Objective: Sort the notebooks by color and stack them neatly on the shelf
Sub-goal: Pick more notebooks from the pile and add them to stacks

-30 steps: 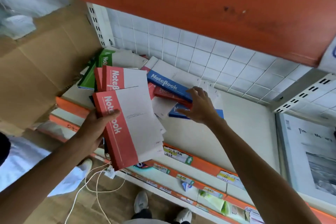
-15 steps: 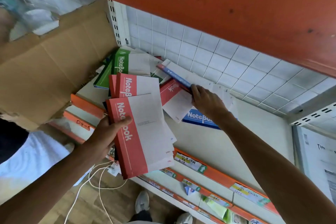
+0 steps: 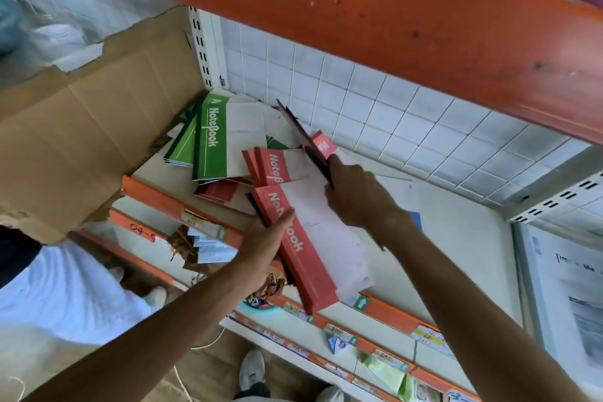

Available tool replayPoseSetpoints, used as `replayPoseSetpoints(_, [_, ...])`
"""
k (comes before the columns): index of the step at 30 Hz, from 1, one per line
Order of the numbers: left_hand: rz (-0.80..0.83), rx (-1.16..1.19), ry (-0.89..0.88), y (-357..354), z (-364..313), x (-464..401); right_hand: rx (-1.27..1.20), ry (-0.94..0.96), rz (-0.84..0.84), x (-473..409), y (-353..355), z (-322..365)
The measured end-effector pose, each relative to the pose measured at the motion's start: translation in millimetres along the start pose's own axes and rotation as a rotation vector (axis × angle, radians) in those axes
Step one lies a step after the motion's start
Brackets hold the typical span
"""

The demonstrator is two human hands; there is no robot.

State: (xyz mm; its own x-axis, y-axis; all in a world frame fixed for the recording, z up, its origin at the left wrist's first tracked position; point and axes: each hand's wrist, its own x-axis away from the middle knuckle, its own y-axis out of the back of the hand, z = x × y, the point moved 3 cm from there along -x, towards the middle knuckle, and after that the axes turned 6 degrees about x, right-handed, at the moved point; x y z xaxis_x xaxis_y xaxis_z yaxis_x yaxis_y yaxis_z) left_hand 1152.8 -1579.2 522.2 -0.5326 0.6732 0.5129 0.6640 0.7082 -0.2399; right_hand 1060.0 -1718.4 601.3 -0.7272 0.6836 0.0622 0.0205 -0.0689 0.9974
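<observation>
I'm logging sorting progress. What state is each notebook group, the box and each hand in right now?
left hand: grips the red stack.
red stack: held tilted above the shelf edge.
right hand: grips a lifted notebook.
lifted notebook: raised on edge.
green notebooks: lying loosely overlapped on the shelf.
cardboard box: open, torn.

Left hand point(image 3: 264, 251) grips red notebooks point(image 3: 313, 245); right hand point(image 3: 355, 196) lifts another notebook point(image 3: 303, 137).
</observation>
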Motion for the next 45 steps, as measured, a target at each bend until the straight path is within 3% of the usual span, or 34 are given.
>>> replayPoseSetpoints(3, [0.082, 0.131, 0.130, -18, 0, -2, -0.024, 0.048, -0.019, 18, -13, 27])
replayPoseSetpoints(8, [-0.013, 0.065, 0.151, -21, 4, -13, -0.261, 0.201, 0.093, 36, -40, 5])
replayPoseSetpoints(10, [-0.072, -0.002, 0.143, -23, 6, -19, -0.471, 0.115, 0.103, 38, -41, -17])
replayPoseSetpoints(12, [-0.072, -0.052, 0.099, -28, 3, -24, -0.666, -0.067, -0.027, 39, -35, -42])
replayPoseSetpoints(14, [0.010, -0.109, 0.010, -34, -3, -29, -0.746, -0.255, -0.105, 42, -32, -71])
replayPoseSetpoints(16, [0.163, -0.162, -0.116, -47, -14, -26, -0.902, -0.369, -0.063, 47, -23, -92])
replayPoseSetpoints(19, [0.448, -0.246, -0.311, -76, -40, -13, -1.153, -0.350, -0.042, 62, 4, -111])
replayPoseSetpoints(21, [0.613, -0.318, -0.410, -98, -58, -4, -1.194, -0.328, -0.117, 78, 23, -123])
replayPoseSetpoints(25, [0.713, -0.390, -0.415, -120, -61, -8, -1.226, -0.309, -0.227, 107, 30, -139])
replayPoseSetpoints(31, [0.699, -0.481, -0.454, -132, -42, -12, -1.233, -0.249, -0.262, 121, 1, -139])
replayPoseSetpoints(37, [0.701, -0.398, -0.485, -134, -50, -5, -1.320, -0.248, -0.415, 121, 15, -137])
replayPoseSetpoints(45, [0.627, -0.335, -0.523, -138, -41, -5, -1.323, -0.203, -0.444, 111, 6, -123])
